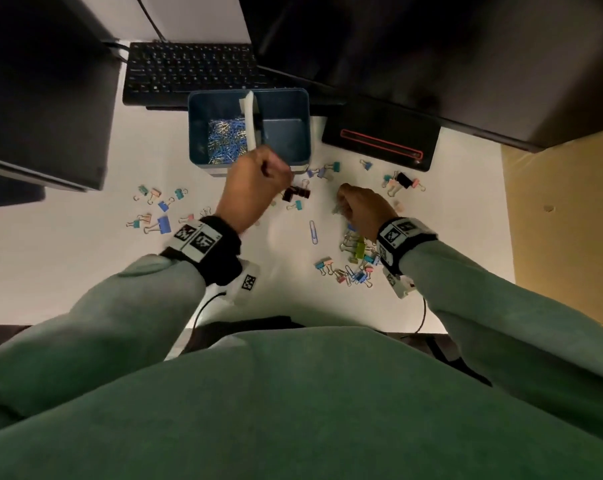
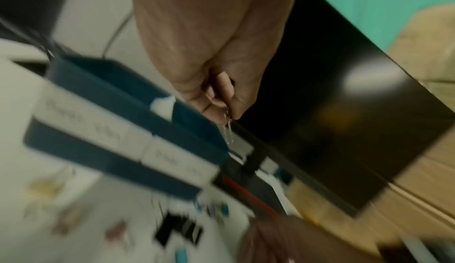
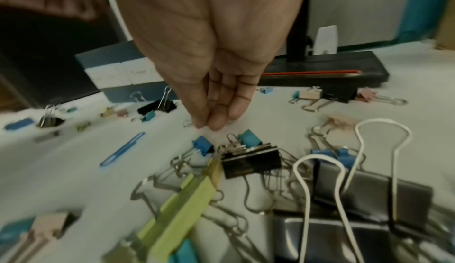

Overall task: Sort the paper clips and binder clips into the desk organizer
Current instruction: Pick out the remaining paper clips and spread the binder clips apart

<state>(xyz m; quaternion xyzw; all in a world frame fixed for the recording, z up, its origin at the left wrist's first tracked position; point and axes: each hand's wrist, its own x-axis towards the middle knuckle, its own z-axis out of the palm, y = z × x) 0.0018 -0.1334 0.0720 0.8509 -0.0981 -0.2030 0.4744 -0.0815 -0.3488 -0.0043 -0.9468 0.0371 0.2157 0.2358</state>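
The blue desk organizer (image 1: 308,133) has two compartments split by a white divider (image 1: 250,123). Its left compartment holds several blue and silver paper clips (image 1: 224,140); the right one looks bare. My left hand (image 1: 274,173) hovers at the organizer's front rim and pinches silver paper clips (image 2: 229,133) that dangle from its fingertips (image 2: 236,111). My right hand (image 3: 209,125) is on the desk to the right, fingers straight and together. Their tips touch a small silver paper clip (image 3: 189,124). A blue paper clip (image 1: 313,232) lies between my hands. Coloured and black binder clips (image 1: 355,261) lie scattered around.
More binder clips lie at the left (image 1: 158,213), in front of the organizer (image 1: 296,194) and at the back right (image 1: 402,180). A black keyboard (image 1: 189,71) sits behind the organizer. A black stand with a red line (image 1: 379,140) is at its right.
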